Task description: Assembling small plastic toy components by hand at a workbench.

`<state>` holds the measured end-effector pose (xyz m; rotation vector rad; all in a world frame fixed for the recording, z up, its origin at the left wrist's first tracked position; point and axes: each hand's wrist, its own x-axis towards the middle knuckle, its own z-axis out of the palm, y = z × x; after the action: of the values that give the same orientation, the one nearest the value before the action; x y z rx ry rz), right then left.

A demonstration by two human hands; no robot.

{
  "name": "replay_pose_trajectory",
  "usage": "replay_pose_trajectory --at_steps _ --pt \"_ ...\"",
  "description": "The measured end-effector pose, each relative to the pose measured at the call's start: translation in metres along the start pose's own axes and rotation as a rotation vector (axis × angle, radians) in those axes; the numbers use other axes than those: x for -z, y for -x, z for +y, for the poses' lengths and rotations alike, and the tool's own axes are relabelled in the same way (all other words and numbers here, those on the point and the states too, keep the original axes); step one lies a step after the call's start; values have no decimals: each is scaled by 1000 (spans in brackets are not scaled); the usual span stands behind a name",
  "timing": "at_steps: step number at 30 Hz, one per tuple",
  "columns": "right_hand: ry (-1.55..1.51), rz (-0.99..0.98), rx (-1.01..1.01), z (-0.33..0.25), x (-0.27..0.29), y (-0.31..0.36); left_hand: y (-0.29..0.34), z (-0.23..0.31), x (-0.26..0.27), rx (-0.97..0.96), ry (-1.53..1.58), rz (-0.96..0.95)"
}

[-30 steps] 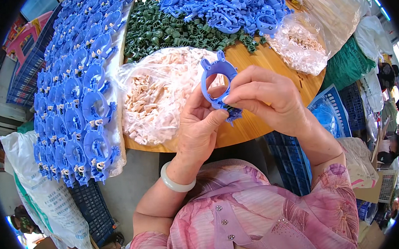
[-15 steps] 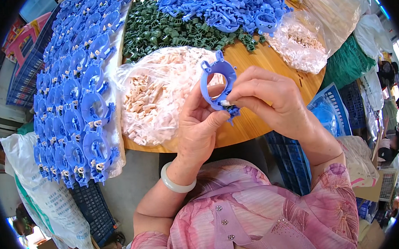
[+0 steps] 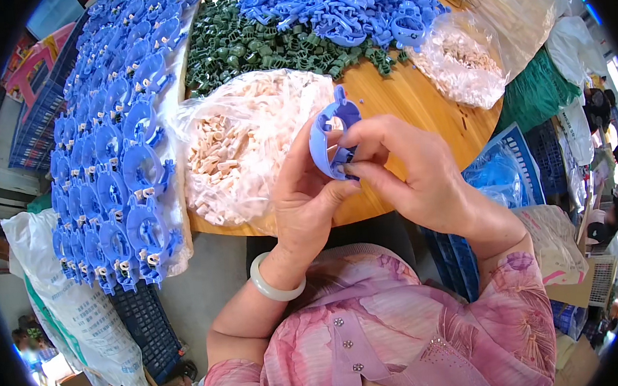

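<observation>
A blue plastic ring-shaped part [image 3: 326, 146] is tilted up in front of me, over the table's near edge. My left hand [image 3: 307, 193] holds it from below and the left, thumb along its lower end. The fingers of my right hand [image 3: 410, 165] are pinched at the part's lower right, pressing at its inner side. A small pale piece shows partly between the right fingertips; the rest of it is hidden. Just left of the hands lies an open clear bag [image 3: 253, 97] of small cream-coloured plastic pieces [image 3: 214, 153].
Rows of similar blue parts [image 3: 141, 168] stand on a white board at the left. Dark green pieces [image 3: 265, 50] and loose blue parts [image 3: 344, 10] are heaped at the back of the wooden table [image 3: 417, 108]. Another bag of pale pieces [image 3: 463, 60] lies at the right.
The blue part has turned in my left hand, so its ring now shows more edge-on. My right fingers have moved lower and closer against it.
</observation>
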<state>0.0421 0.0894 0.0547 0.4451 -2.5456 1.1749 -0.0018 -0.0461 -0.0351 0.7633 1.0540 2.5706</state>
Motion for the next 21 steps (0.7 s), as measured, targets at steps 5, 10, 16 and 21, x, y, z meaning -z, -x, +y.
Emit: replay_pose_trajectory --at_steps 5,10,16,21 --pt "33 -4 118 9 -4 1 3 2 1 17 -27 16" --pt "-56 -20 91 9 0 3 2 2 2 25 33 4" --pt "-28 -48 11 12 5 7 3 5 0 56 -7 24" --pt "-1 -42 -56 8 -1 7 4 3 2 15 -55 14"
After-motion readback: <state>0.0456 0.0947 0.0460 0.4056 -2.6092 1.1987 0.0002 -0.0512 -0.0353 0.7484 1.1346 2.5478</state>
